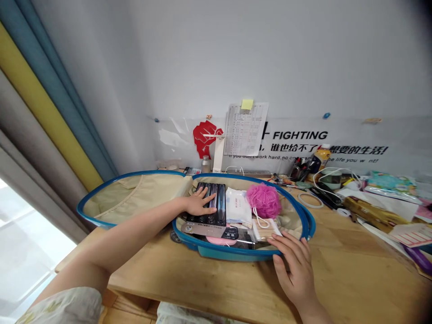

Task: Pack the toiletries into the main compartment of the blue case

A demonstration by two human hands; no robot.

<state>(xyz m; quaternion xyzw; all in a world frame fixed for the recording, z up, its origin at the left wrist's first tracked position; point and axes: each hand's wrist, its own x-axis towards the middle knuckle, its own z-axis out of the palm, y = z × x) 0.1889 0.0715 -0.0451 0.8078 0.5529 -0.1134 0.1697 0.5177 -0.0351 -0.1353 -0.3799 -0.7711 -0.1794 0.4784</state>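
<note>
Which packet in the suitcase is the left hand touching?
The large dark packet, left of the white packet; the left hand lies spread on it, touching no other.

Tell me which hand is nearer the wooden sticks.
Right. The right hand has its fingertips at the near right corner of the wooden sticks; the left hand lies well to their left, on the black pack.

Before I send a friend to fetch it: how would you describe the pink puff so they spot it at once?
On the wooden table lies an open blue-rimmed suitcase. In its right half, look right of the white packet. The puff is round, ruffled, bright pink; its neighbours are flat packs.
</note>
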